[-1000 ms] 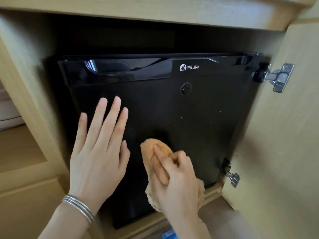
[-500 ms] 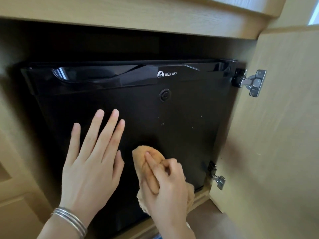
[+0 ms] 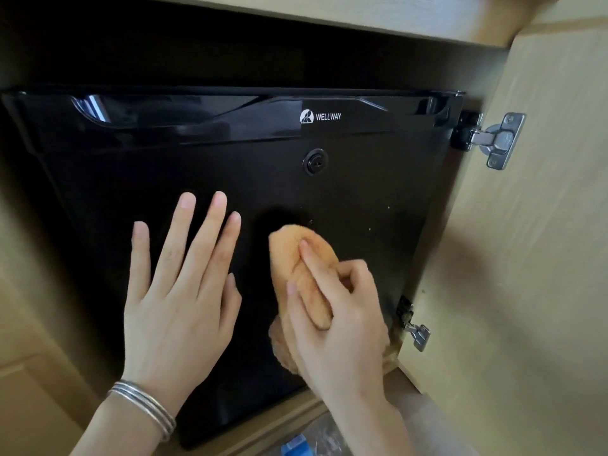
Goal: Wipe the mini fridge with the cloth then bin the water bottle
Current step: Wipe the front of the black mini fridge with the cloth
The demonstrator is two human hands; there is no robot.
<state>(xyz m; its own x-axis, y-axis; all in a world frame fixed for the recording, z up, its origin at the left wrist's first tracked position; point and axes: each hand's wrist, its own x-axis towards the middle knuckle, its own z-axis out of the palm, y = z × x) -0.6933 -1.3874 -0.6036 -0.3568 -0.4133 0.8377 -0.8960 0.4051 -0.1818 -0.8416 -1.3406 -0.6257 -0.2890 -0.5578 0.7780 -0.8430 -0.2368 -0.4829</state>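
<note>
I'm mid-wipe on the glossy black mini fridge door (image 3: 362, 179), which sits inside the pale wood cabinet (image 3: 543, 291) w/ the cabinet door swung open on steel hinges (image 3: 496, 139). My right hand (image 3: 342, 327) has the bunched orange cloth (image 3: 296, 255) pinned to the door: index finger laid along the top of the wad, thumb under it, other fingers curled in around the rest. It's pressed on the lower-middle of the door, below the round keyhole (image 3: 315, 162). My left hand (image 3: 177, 311), silver bangles (image 3: 144, 406) on the wrist, lies flat on the door just beside the cloth, fingers straight and spread a little, holding nothing; I judge it's bracing.

Progress, as I read it: wiping is underway, not finished. Pale specks show on the door's right part, approx between cloth and hinge side; can't tell how clean the left or top strip is. The clear plastic water bottle w/ blue label (image 3: 296, 445) is only partly in view at the bottom edge, low in front of the cabinet, untouched. Binning it is all left to do; no bin in sight.
</note>
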